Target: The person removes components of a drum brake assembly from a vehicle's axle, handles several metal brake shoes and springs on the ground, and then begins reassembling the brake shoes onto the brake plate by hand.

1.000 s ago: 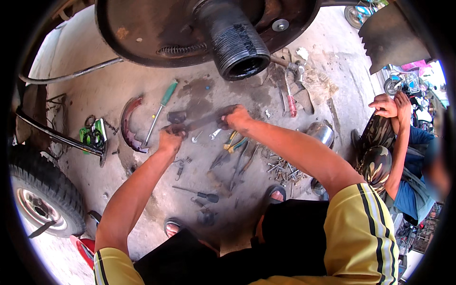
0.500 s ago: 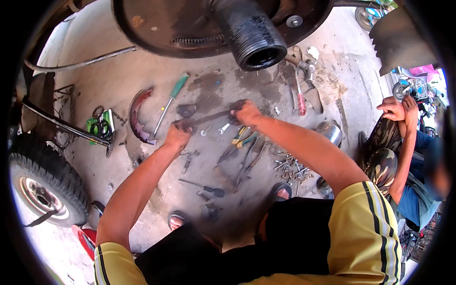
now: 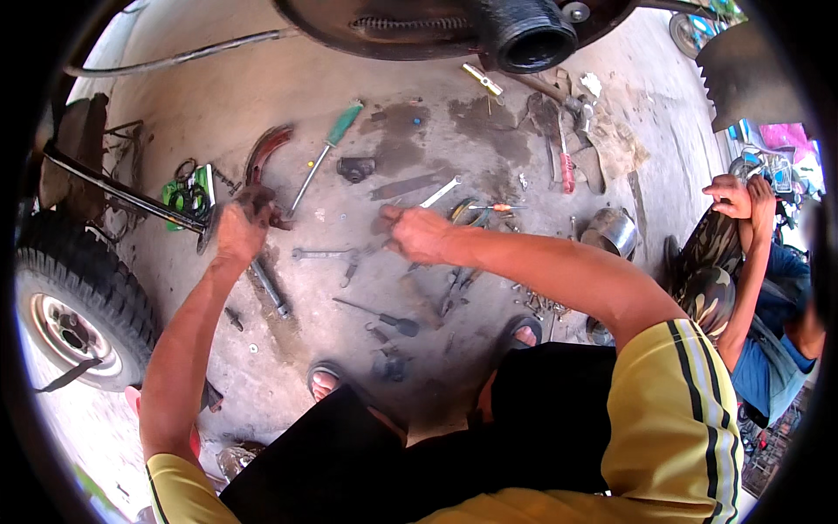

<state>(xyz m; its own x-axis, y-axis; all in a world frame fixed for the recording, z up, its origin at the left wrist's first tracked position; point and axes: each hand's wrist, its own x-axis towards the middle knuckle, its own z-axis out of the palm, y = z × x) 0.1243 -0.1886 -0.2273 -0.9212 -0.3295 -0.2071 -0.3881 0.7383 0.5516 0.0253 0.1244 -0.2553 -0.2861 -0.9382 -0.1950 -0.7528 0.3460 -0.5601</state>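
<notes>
A curved reddish-brown brake shoe point(image 3: 264, 155) lies on the concrete at the left. My left hand point(image 3: 240, 230) is closed around its lower end, hiding that part. Nearer the middle is my right hand point(image 3: 419, 234), its fingers curled and smeared by motion; whether they hold anything does not show. Just beyond it a dark flat strip point(image 3: 403, 187) rests on the floor, beside a silver wrench point(image 3: 442, 191). A green-handled screwdriver point(image 3: 344, 124) lies right of the brake shoe, and a second wrench point(image 3: 321, 254) sits between my hands.
Overhead hangs a round backing plate with a threaded hub tube point(image 3: 534, 39). A tyre point(image 3: 83, 301) and a metal bar point(image 3: 122, 188) stand left. Pliers, a hammer point(image 3: 583, 106), a metal pot point(image 3: 608, 231) and scattered bolts lie about. Another person point(image 3: 761, 349) sits at the right.
Both hands held the dark strip; now it lies on the floor. My left hand has moved left onto the brake shoe. My right hand has drawn back towards me. The view has shifted.
</notes>
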